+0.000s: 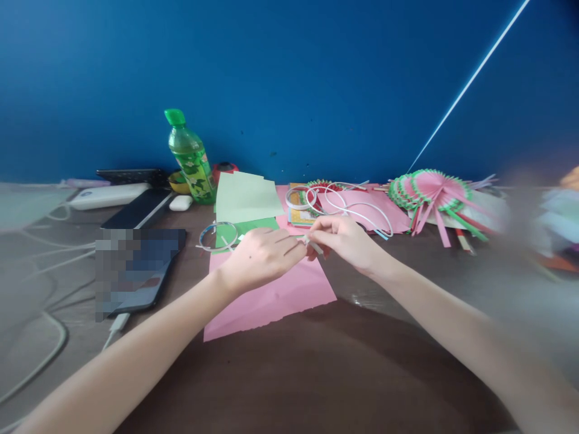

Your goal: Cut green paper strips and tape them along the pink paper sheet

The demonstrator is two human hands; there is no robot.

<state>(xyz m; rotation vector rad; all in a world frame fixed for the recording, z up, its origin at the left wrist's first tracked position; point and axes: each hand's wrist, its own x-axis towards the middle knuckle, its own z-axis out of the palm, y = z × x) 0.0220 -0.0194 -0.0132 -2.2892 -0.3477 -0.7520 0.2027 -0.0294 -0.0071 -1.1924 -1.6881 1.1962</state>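
Above the pink paper sheet (271,307), my two hands meet, fingertips almost touching. My right hand (348,242) pinches a small whitish strip (315,246), which may be paper or tape. The fingers of my left hand (266,256) are closed at the strip's other side; the back of the hand hides most of what they grip. Under and behind the left hand lie a green sheet (262,226) and a pale green sheet (246,198). A thin ring-shaped band (200,237) rests on the table left of that hand.
A green drink bottle (192,163) stands by the blue wall, near a white earbud case (181,203). A phone (154,271) with a cable lies left. Coiled white cord (362,216) rests on pink paper behind the hands. Pleated paper decorations (429,190) sit at right.
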